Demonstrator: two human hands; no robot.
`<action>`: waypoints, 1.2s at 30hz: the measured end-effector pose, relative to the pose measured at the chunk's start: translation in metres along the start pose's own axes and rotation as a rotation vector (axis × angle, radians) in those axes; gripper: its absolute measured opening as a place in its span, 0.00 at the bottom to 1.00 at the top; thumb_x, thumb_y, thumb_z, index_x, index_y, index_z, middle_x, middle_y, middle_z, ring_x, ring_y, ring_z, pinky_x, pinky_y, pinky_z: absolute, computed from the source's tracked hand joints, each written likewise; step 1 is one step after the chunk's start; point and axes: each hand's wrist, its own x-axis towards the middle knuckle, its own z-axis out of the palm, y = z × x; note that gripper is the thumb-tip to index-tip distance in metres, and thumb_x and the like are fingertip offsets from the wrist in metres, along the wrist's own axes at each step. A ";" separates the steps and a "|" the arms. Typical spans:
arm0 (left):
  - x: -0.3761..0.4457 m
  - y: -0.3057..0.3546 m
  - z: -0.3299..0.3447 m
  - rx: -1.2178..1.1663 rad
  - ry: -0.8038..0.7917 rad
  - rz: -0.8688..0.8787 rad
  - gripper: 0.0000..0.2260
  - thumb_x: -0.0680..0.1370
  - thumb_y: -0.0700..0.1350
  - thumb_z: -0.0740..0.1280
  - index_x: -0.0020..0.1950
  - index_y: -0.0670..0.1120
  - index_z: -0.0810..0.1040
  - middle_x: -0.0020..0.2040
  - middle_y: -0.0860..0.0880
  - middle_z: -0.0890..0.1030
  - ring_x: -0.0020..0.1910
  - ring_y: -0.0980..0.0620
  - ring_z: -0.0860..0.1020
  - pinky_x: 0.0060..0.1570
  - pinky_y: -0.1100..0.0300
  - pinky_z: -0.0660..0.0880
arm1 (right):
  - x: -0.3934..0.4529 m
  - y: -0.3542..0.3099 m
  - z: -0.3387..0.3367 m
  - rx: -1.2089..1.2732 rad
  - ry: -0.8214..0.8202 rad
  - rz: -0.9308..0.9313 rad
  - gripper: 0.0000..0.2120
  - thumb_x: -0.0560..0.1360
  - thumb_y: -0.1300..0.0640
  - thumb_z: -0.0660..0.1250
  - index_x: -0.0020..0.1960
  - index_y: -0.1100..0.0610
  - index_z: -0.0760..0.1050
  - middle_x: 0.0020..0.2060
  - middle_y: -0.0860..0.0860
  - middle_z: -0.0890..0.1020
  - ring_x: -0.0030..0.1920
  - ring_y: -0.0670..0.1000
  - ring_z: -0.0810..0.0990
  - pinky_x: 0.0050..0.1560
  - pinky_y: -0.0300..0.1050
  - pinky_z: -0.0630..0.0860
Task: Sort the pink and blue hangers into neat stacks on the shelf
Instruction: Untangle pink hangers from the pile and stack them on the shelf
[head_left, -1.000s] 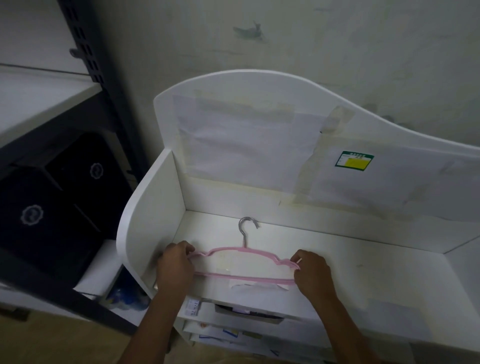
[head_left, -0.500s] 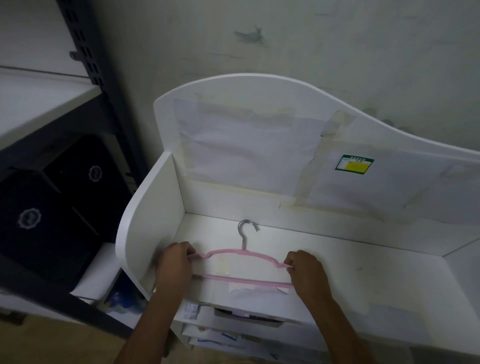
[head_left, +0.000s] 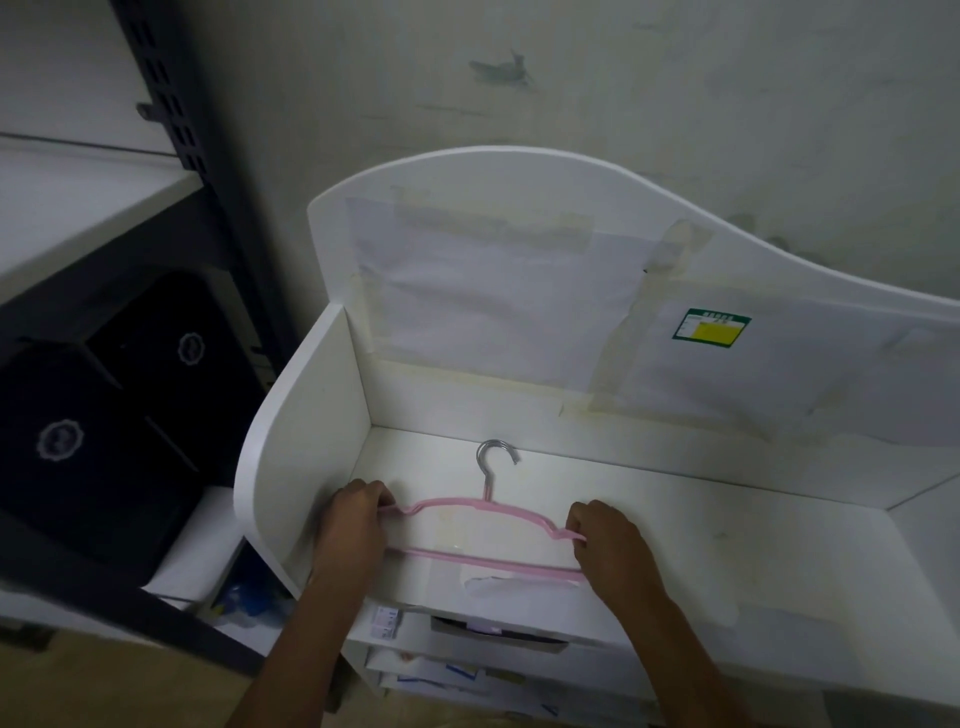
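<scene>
At white shelf (head_left: 701, 525), near left wall: pink hanger (head_left: 467, 506) lies flat or nearly so, metal hook (head_left: 493, 460) pointing toward back panel. Left hand (head_left: 353, 519) pinches left shoulder end, right hand (head_left: 608, 535) pinches right end, fingers curled round thin frame. No blue hangers in sight, no stack yet. Risks, as judged: lower bar sits close to front edge, so careless release could tip hanger off shelf; hook lying askew would leave later hangers stacking crooked; peeling tape patch (head_left: 519, 582) under bar might snag.

Shelf (head_left: 727, 545) bare rightward; side panel (head_left: 301, 441) walls the left
</scene>
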 end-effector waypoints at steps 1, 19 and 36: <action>0.000 0.001 -0.001 -0.005 -0.003 0.000 0.13 0.73 0.29 0.65 0.47 0.46 0.82 0.45 0.48 0.79 0.40 0.50 0.77 0.40 0.58 0.75 | -0.001 0.000 0.001 0.005 0.006 0.000 0.05 0.74 0.64 0.67 0.42 0.54 0.76 0.36 0.46 0.72 0.38 0.47 0.73 0.39 0.38 0.69; -0.070 0.099 -0.022 -0.734 -0.050 0.185 0.14 0.78 0.41 0.69 0.62 0.53 0.77 0.58 0.57 0.80 0.55 0.62 0.78 0.54 0.66 0.73 | -0.077 0.057 -0.067 0.679 0.297 0.196 0.13 0.77 0.54 0.69 0.60 0.49 0.75 0.53 0.46 0.81 0.53 0.44 0.80 0.56 0.41 0.76; -0.266 0.294 0.034 -0.819 -0.358 0.438 0.13 0.78 0.45 0.69 0.62 0.55 0.76 0.59 0.59 0.79 0.56 0.64 0.77 0.55 0.64 0.75 | -0.341 0.204 -0.152 0.707 0.527 0.445 0.18 0.76 0.50 0.69 0.65 0.50 0.72 0.59 0.46 0.79 0.59 0.48 0.78 0.58 0.52 0.78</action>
